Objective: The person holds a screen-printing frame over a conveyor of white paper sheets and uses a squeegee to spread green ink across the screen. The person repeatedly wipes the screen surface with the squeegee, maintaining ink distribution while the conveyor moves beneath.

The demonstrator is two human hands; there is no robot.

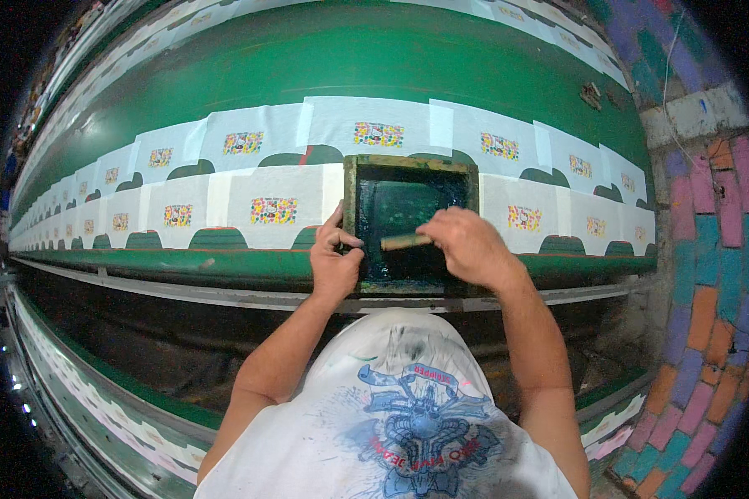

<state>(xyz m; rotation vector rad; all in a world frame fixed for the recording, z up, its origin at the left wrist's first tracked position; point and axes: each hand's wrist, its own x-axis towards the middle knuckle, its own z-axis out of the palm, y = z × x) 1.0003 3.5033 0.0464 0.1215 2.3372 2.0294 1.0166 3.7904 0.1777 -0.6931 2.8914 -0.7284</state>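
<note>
A wooden screen frame (pixel 410 163) with dark, ink-covered mesh lies over the row of white fabric pieces (pixel 291 185) on the green table (pixel 324 58). My left hand (pixel 337 258) grips the frame's left side, thumb at the inner edge, fingers along the outside. In my right hand (pixel 468 248) is a squeegee (pixel 401 242) with a pale wooden edge, held crosswise inside the frame over the dark ink. The cloth pieces on either side carry colourful rectangular prints (pixel 275 210); what lies under the screen is hidden.
More printed pieces (pixel 512 13) line the table's far side. A metal rail (pixel 558 294) runs along the near edge. Another table with cloth (pixel 141 424) is low behind me on both sides of my body. Painted bricks (pixel 699 316), a concrete ledge (pixel 686 116) and a cord are at the right.
</note>
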